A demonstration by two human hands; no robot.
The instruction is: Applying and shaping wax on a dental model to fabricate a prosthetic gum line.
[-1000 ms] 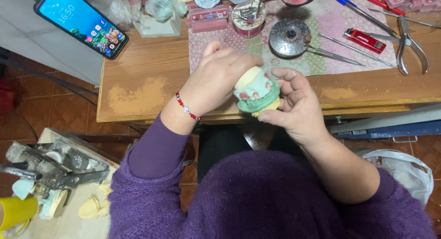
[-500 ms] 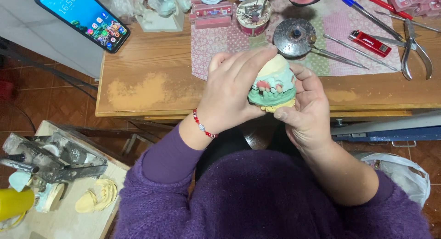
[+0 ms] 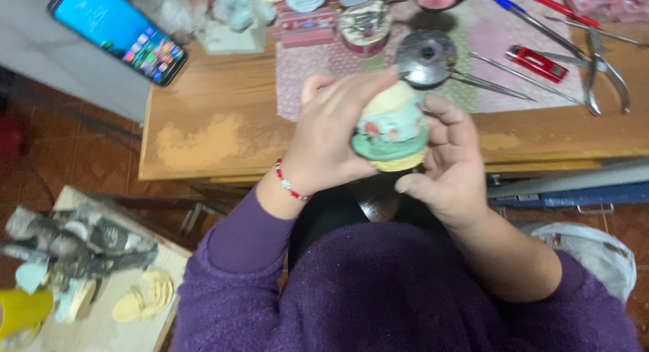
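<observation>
We held a small painted figure (image 3: 392, 132) — cream top, green and red on its body, pale base — between both hands, in the air just in front of the near edge of the wooden counter (image 3: 216, 132). Our left hand (image 3: 331, 146) wrapped its fingers (image 3: 358, 88) over the top and left side, closed on it; our right hand (image 3: 449, 162) cupped it from the right, fingers half curled and touching it. On the patterned mat (image 3: 473, 88) behind sat a small round decorated tin (image 3: 365, 27), lid on, contents hidden. Beside it lay a round metal disc tool (image 3: 424, 54), a red lighter (image 3: 537, 62) and pliers (image 3: 602, 71). A phone (image 3: 118, 31) lay at far left, screen lit. Lower left, a yellow cup (image 3: 20, 311) — contents we could not tell.
</observation>
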